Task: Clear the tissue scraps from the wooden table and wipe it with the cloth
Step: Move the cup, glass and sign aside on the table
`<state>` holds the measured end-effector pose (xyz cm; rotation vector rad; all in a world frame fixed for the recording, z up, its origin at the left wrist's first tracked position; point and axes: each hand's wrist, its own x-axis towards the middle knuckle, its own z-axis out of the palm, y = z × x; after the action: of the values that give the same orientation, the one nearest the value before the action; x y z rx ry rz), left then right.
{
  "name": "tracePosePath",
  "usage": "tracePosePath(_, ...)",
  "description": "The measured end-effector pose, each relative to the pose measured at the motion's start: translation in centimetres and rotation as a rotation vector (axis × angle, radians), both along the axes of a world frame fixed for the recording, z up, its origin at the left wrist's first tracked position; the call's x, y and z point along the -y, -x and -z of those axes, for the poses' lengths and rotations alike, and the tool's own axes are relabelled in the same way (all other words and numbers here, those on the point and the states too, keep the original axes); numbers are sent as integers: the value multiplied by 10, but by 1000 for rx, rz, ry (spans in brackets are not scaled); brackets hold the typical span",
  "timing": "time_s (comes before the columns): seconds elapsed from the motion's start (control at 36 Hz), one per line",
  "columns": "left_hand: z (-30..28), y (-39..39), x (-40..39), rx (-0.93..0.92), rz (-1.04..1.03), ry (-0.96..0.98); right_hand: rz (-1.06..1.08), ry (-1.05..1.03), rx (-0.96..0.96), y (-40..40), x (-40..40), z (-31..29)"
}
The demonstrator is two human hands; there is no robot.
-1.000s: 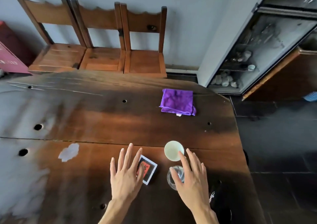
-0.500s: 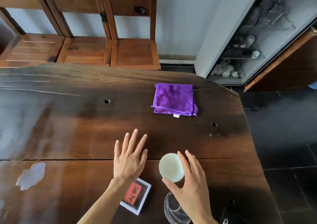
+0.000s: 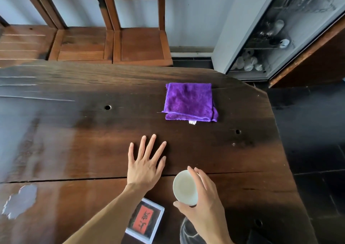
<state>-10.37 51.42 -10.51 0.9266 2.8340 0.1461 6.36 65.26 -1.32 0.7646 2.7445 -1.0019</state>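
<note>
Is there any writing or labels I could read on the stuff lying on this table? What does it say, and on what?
Small box: a red panel with two black brush-written characters, too stylised and angled to read with confidence.
Purple cloth: a small white tag at its near edge, too small to read.
White cup, held by the right hand: no writing visible.

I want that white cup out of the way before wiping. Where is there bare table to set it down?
Bare wood lies between the purple cloth and the left hand, and across the far left. The near edge is crowded: right hand holding the white cup, card box, glass, tissue scrap.
</note>
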Motion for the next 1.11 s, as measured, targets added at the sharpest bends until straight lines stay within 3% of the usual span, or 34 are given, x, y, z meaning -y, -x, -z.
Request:
tracePosePath(0.36,11,2,1,-42,-17,-8,124,80,-81,20,-21,10)
tracePosePath(0.75,6,1,1,-47,-35,-42,304,201,-134,36,-102,7)
tracePosePath(1.11,3,0,-1,-57,-46,-52,317,58,-113,55,-203,-7)
